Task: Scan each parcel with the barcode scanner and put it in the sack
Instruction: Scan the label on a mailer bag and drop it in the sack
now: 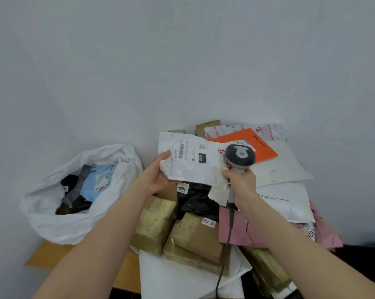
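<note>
The left hand [158,178] held a white poly mailer [193,165] above the heap of waiting parcels, pinching its left edge with the thumb on top and the fingers hidden beneath; the shipping label [182,153] faced up. The right hand [241,183] had its fingers [226,174] curled tight round the handle of the barcode scanner [240,156]; the grey head stood just over the mailer's right end, and the cable [225,251] trailed down across the cardboard boxes [195,236]. Whether the trigger was pressed could not be told; the scan looked to be the step in hand.

The mailer appeared thin, light and limp — creased across its face and drooping at the lower right corner where nothing supported it; the film was probably slick, so a firm pinch at the edge seemed the right hold, well clear of the barcode. Pulling it taut would likely flatten the label enough for the scanner to read; nothing about it looked fragile.

The white sack [53,223] stood open-mouthed to the left on the wooden surface [46,255], near the left hand; a light blue parcel [96,180] and some dark ones lay inside. An orange mailer [247,143], a black bag [199,199] and a pink mailer [236,231] lay in the heap — all, by the look of it, not yet scanned.
</note>
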The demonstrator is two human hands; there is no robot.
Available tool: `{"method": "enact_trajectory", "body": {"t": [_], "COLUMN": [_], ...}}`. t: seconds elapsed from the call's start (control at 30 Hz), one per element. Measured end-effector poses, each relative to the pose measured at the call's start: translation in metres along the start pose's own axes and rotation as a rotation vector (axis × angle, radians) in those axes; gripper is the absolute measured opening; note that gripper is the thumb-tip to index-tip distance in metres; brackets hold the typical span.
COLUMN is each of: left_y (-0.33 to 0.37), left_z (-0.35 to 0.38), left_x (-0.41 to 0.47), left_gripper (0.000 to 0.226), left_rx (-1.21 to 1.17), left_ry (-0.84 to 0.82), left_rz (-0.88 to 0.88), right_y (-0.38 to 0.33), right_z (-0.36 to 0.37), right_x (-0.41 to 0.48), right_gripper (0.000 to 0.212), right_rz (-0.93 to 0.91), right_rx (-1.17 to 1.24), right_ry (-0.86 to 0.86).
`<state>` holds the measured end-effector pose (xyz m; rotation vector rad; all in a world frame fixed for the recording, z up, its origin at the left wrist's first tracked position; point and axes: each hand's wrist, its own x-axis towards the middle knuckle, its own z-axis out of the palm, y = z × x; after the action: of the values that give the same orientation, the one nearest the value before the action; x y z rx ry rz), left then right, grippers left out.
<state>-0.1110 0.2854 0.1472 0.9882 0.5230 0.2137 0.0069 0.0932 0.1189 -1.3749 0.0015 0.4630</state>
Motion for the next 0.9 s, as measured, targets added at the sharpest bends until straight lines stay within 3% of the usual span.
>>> {"method": "enact_trajectory", "body": {"t": [0.2, 0.33, 0.47, 0.57, 0.63, 0.77, 0.9], "left_y": [0.013, 0.025, 0.03, 0.028, 0.02, -0.021, -0.046], "left_z": [-0.025, -0.006, 0.021, 0.021, 0.011, -0.009, -0.013], "left_x": [-0.003, -0.005, -0.004, -0.001, 0.0, 0.0, 0.009], "left_gripper": [0.04, 0.036, 0.036, 0.03, 0.039, 0.036, 0.016], "left_rx": [0.559, 0.809, 0.803, 0.704, 0.589, 0.621, 0.573], "left_ry": [0.247, 0.075, -0.09, -0.045, -0.032, -0.107, 0.147], "left_rz": [0.046, -0.038, -0.041, 0.043, 0.075, -0.066, 0.111], "right_y": [0.006, -0.002, -0.006, -0.004, -0.004, -0.01, -0.009], "right_z": [-0.008, -0.006, 0.001, 0.0, -0.003, -0.007, -0.011], "right_x": [-0.004, -0.011, -0.018, -0.018, -0.016, -0.011, -0.013], "right_gripper": [0.032, 0.029, 0.018, 0.018, 0.018, 0.018, 0.014], "right_rz": [-0.047, -0.056, 0.023, 0.039, 0.038, 0.042, -0.012], "right_rx": [-0.047, -0.016, -0.057, -0.015, 0.025, 0.106, 0.031], "right_ry": [0.002, -0.12, -0.223, -0.129, -0.053, 0.024, 0.006]}}
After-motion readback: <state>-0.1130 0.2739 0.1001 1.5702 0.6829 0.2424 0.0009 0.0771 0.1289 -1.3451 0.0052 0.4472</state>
